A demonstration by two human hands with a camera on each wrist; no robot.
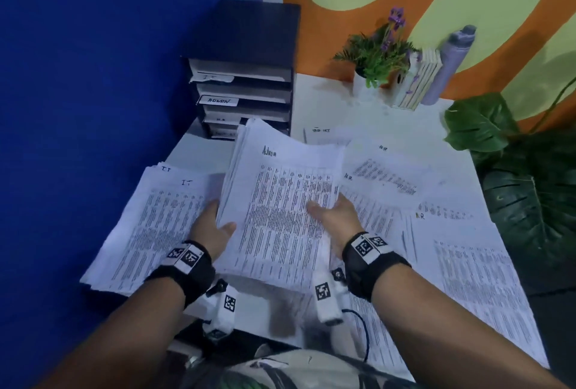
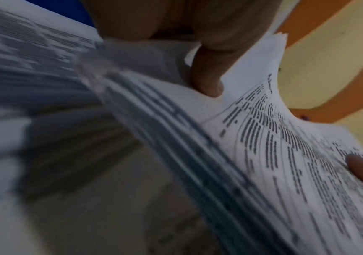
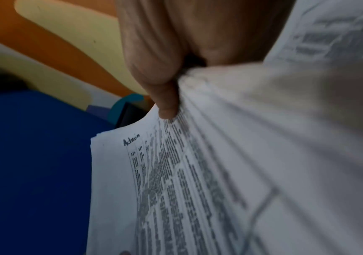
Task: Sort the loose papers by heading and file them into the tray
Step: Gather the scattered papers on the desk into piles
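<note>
A thick stack of printed sheets headed "Admin" (image 1: 280, 201) is lifted off the white table, tilted toward the dark tiered tray (image 1: 249, 55) at the back left. My left hand (image 1: 212, 226) grips its left edge, thumb on top (image 2: 208, 75). My right hand (image 1: 333, 217) grips the right edge, thumb pressed on the page (image 3: 165, 101). The tray's slots carry labels, the top one "IT" (image 1: 213, 77) and the second "ADMIN" (image 1: 218, 101). A pile headed "IT" (image 1: 156, 226) lies on the table at the left. Sheets headed "HR" (image 1: 386, 176) are spread to the right.
A small potted plant (image 1: 377, 58), a few upright books (image 1: 420, 80) and a grey bottle (image 1: 452, 64) stand at the back against the painted wall. Large green leaves (image 1: 530, 189) overhang the table's right edge. More printed sheets (image 1: 477, 295) cover the near right.
</note>
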